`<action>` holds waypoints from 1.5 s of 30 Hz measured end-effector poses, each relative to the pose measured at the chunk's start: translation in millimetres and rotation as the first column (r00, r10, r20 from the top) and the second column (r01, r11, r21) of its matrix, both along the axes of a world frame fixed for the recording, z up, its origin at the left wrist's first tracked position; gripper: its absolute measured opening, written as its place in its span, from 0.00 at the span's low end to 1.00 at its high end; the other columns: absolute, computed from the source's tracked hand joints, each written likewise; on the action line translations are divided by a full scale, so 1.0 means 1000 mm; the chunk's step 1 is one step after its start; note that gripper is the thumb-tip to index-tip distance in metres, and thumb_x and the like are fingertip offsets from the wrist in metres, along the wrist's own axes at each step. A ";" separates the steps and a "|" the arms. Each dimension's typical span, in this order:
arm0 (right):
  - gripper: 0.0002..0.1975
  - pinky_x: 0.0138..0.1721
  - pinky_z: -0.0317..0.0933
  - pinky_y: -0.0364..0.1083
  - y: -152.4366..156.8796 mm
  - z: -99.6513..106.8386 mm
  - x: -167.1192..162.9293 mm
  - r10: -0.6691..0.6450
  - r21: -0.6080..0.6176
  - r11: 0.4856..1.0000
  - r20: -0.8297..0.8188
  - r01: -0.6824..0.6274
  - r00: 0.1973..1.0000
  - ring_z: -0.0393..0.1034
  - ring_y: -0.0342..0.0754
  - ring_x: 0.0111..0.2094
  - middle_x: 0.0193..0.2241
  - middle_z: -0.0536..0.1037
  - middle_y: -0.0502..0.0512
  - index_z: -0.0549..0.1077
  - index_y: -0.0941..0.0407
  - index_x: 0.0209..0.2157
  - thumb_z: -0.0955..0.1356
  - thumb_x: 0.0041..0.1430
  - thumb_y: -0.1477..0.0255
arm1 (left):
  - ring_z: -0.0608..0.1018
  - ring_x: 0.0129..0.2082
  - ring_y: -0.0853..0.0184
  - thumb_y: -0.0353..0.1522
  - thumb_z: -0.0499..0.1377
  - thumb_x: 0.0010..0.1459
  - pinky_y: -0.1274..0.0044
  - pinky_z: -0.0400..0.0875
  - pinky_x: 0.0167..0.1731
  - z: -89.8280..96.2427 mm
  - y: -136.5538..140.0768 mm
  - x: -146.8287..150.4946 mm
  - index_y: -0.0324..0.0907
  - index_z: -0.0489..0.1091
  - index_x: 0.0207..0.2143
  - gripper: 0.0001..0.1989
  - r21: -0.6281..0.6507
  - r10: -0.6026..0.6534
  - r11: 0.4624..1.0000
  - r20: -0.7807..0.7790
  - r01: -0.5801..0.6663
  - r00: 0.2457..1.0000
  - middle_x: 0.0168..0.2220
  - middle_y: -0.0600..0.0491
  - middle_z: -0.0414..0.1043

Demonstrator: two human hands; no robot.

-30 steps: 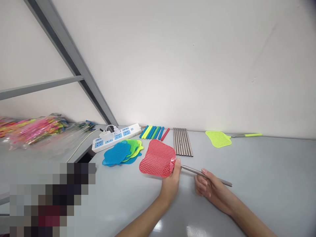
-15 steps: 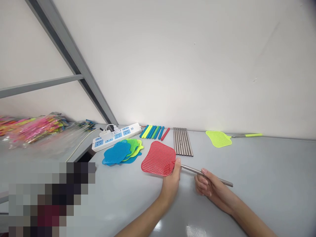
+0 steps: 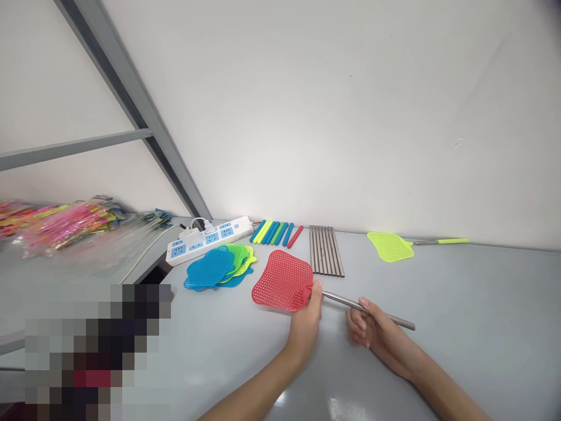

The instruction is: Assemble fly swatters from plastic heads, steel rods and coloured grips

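Observation:
My left hand is closed on the neck of a red perforated fly swatter head, its thumb on top. A silver metal rod slants right and down from that neck, and my right hand grips it between thumb and curled fingers. The rod's tip meets the neck at my left thumb; the joint itself is hidden. Behind my hands lies a row of similar metal rods. Several coloured handle sleeves, with a red sleeve at their right end, lie left of the rods.
Blue, green and yellow swatter heads are piled at left, before a white power strip with plugs. A yellow fly swatter lies by the wall at right. Plastic-bagged colourful goods occupy the far left, near a grey metal frame.
The view has shifted slightly, so everything sits a little differently in the picture. Both hands keep the same hold on the swatter head and rod.

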State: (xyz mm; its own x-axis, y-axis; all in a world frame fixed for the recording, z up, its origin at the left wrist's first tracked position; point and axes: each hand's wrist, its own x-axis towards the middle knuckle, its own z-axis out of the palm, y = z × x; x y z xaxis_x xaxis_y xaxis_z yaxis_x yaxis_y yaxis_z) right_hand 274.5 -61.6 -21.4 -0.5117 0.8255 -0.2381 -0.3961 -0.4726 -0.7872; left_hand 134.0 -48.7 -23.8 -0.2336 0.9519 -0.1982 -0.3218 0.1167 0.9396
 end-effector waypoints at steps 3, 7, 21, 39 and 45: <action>0.25 0.26 0.46 0.45 0.000 0.000 0.001 0.023 -0.029 0.999 -0.026 -0.024 0.999 0.48 0.41 0.18 0.17 0.56 0.47 0.60 0.57 0.17 0.52 0.56 0.55 | 0.56 0.17 0.76 0.43 0.58 0.44 0.83 0.53 0.19 -0.001 0.000 0.000 0.41 0.54 0.18 0.17 0.008 -0.070 0.998 0.049 0.070 0.996 0.17 0.61 0.49; 0.25 0.26 0.46 0.45 0.000 -0.001 0.002 0.025 -0.042 0.999 -0.044 -0.026 0.999 0.50 0.42 0.19 0.17 0.57 0.48 0.61 0.57 0.17 0.52 0.56 0.55 | 0.53 0.17 0.77 0.43 0.57 0.45 0.83 0.49 0.17 0.001 -0.001 0.001 0.41 0.51 0.17 0.20 -0.011 -0.113 0.993 0.075 0.114 0.991 0.16 0.61 0.47; 0.24 0.27 0.46 0.45 0.001 0.001 0.003 0.049 -0.048 0.997 -0.086 -0.053 0.995 0.51 0.42 0.20 0.18 0.57 0.49 0.61 0.58 0.17 0.50 0.59 0.61 | 0.52 0.18 0.75 0.42 0.54 0.49 0.81 0.51 0.22 0.006 -0.008 0.000 0.42 0.50 0.19 0.17 0.041 -0.216 0.973 -0.166 0.226 0.962 0.18 0.61 0.45; 0.23 0.28 0.47 0.46 0.001 0.003 0.002 0.015 -0.019 1.000 -0.062 -0.017 0.998 0.51 0.43 0.21 0.18 0.57 0.49 0.62 0.58 0.17 0.51 0.59 0.63 | 0.53 0.20 0.75 0.38 0.54 0.50 0.80 0.51 0.23 0.010 -0.005 -0.001 0.41 0.48 0.18 0.18 0.105 -0.341 0.923 -0.222 0.371 0.913 0.18 0.61 0.45; 0.24 0.29 0.47 0.46 0.000 0.000 0.003 0.016 -0.023 1.000 -0.060 -0.018 0.998 0.51 0.43 0.21 0.18 0.58 0.49 0.62 0.58 0.17 0.51 0.59 0.62 | 0.52 0.19 0.76 0.37 0.55 0.49 0.80 0.49 0.22 0.010 -0.005 -0.002 0.41 0.48 0.18 0.18 0.085 -0.396 0.902 -0.229 0.423 0.889 0.17 0.62 0.45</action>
